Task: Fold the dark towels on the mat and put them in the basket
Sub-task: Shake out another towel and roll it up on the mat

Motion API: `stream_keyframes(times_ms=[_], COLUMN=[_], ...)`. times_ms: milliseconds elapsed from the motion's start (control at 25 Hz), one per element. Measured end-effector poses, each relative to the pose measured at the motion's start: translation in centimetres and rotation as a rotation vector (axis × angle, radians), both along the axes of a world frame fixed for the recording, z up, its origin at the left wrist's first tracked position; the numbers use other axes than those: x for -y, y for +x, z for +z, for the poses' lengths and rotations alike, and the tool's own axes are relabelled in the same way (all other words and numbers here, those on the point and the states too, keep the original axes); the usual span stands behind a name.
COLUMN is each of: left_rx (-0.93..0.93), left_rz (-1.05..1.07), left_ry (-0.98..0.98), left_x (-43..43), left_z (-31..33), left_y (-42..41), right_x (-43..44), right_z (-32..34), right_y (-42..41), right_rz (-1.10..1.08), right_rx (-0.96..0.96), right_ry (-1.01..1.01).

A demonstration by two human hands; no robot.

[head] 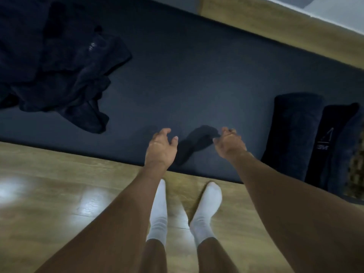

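- Watching from my end, the main worry is the small towel [194, 144]. As I read it, the right hand [229, 143] pinches only its upper right end. The rest hangs loose and could slip free or land crumpled on the mat [197, 75].
- The left hand [160, 146] is just beside the towel's left edge, its fingers [166, 133] spread, loosely curved and holding nothing. If it takes a bunched part instead of a corner, I expect a crooked fold.
- Cloth and mat are both dark and the view is blurred, so I could easily misjudge an edge.
- The small towel sits low in the middle of the frame, between the hands and over the near edge of the mat. Its long axis runs diagonally from the upper right, at the right hand, to the lower left. The free end points toward the floor [59, 174] beside the left wrist.
- An unfolded pile of towels [59, 75] lies at the upper left, well apart. Two folded towels [295, 131] lie at the right.
- A woven patch [355, 154] at the far right may be the basket; I cannot tell.
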State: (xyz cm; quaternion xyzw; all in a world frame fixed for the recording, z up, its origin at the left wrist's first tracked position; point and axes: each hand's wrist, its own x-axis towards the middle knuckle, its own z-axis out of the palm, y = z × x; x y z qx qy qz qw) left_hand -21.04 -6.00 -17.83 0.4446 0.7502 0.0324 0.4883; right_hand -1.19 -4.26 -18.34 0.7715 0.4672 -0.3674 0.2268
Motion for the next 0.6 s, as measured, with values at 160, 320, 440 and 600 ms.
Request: stream_keyframes(times_ms=[160,320,440,600], left_rx=[0.081,0.091,0.079,0.031], left_rz=[-0.090,-0.064,0.019,0.128], left_ry=[-0.043,-0.055,-0.056,0.004], left_x=[0.3,-0.4,-2.0,-3.8], left_z=[-0.6,-0.1,0.8,0.8], left_y=[7.7,12.5,11.8,4.8], right_x=[0.8,1.1,0.2,-2.0], right_z=[0.6,2.1,2.9,2.9], right_y=[4.5,5.1,2.7,-3.9], right_rz=[-0.094,-0.089,-0.060,-0.006], right_rx=[-0.025,-0.111,-0.201,-0.295], right_ry=[0.067,0.127,0.196,0.211])
